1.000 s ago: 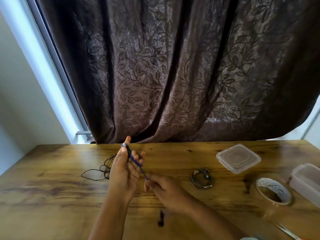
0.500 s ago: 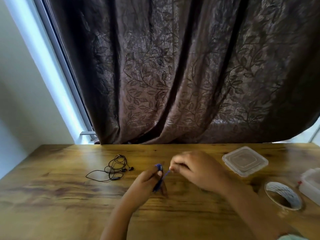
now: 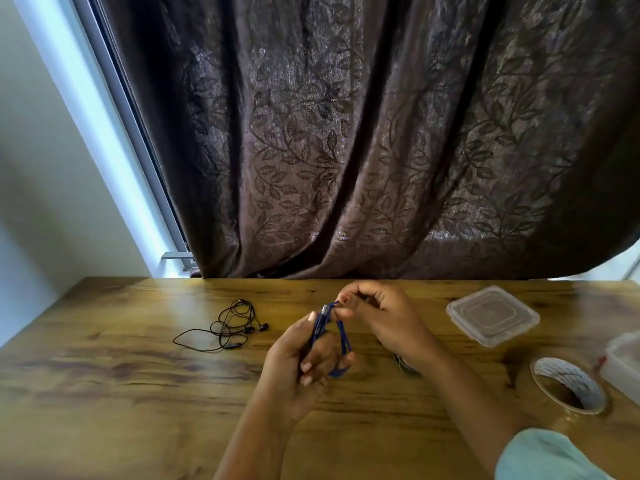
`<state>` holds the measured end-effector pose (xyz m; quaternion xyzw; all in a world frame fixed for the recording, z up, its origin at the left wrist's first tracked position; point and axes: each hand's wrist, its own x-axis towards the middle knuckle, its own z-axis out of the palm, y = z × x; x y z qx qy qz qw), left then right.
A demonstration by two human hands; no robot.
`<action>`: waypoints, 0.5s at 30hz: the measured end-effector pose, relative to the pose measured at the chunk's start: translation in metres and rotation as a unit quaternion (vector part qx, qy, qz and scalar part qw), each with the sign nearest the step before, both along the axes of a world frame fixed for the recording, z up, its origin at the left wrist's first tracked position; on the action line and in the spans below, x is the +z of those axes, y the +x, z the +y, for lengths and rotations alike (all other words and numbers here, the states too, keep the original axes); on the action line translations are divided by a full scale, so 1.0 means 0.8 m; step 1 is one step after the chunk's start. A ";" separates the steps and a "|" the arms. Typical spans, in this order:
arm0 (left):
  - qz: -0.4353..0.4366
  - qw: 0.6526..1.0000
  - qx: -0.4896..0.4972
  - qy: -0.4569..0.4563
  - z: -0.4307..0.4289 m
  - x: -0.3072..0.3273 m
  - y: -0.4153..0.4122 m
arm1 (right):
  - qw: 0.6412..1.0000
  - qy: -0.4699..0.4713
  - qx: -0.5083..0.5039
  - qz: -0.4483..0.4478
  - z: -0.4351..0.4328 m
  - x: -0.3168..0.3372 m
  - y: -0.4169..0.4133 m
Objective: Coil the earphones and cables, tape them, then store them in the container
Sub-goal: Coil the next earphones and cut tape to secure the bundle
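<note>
Far right of the tabletop (image 3: 121, 393): a translucent plastic container (image 3: 623, 363) sits cut off by the picture's edge. You cannot tell what lies inside it. A small red spot shows at its left side.
Lid (image 3: 491, 315): square, clear plastic with rounded corners and a stepped centre panel. It lies flat on the wood, farther back than the container and apart from it.
Tape roll (image 3: 557, 372): a broad ring with a pale, patterned inner wall, lying just left of the container and beside your right forearm.
Blue cable (image 3: 343, 341): thin and glossy, gathered into a long narrow coil held above the middle of the tabletop, well left of the container.
Left hand (image 3: 294, 368): your fingers curl round the near part of the blue coil, and its loops run across them.
Right hand (image 3: 381, 317): your thumb and forefinger pinch the far end of the blue cable, with the other fingers curled in.
Black earphones (image 3: 225, 327): a loose tangle of fine wire with two small buds, lying on the wood left of your hands.
Coiled cable (image 3: 403, 368): a greyish bundle on the tabletop, mostly hidden under your right wrist.
Tabletop surface: brown wood grain with dark streaks and a soft sheen.
Curtain (image 3: 381, 133): dark brown cloth with a leaf-and-vine pattern, hanging in deep folds behind the far edge.
Sleeve (image 3: 540, 455): pale blue-green fabric on your right arm, near right.
</note>
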<state>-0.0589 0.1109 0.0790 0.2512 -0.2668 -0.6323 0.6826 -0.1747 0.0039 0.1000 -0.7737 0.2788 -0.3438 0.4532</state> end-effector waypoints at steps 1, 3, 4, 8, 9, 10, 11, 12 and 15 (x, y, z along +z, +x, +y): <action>0.016 1.000 0.005 -0.002 -0.001 -0.001 -0.002 | 0.999 0.032 -0.008 -0.016 0.003 -0.004 0.000; 0.031 0.999 0.015 -0.009 -0.005 -0.003 -0.003 | 0.993 0.103 -0.006 -0.049 0.015 -0.008 0.003; 0.027 0.999 0.018 -0.014 -0.007 -0.004 -0.003 | 0.989 0.138 0.000 -0.061 0.021 -0.010 0.005; 0.019 0.998 0.052 -0.002 -0.012 -0.004 -0.004 | 0.962 0.266 0.013 -0.065 0.039 -0.017 0.010; 0.022 0.998 0.059 0.006 -0.012 -0.003 -0.005 | 0.954 0.294 0.014 -0.065 0.042 -0.017 0.011; 0.023 0.998 0.064 0.013 -0.012 -0.001 -0.006 | 0.946 0.315 0.016 -0.069 0.043 -0.018 0.011; 0.026 0.997 0.067 0.019 -0.012 0.000 -0.007 | 0.944 0.323 0.021 -0.067 0.044 -0.019 0.011; 0.029 0.997 0.070 0.025 -0.012 0.001 -0.007 | 0.946 0.318 0.026 -0.061 0.044 -0.018 0.011; 0.034 0.997 0.067 0.031 -0.012 0.001 -0.006 | 0.955 0.289 0.056 -0.030 0.039 -0.021 0.008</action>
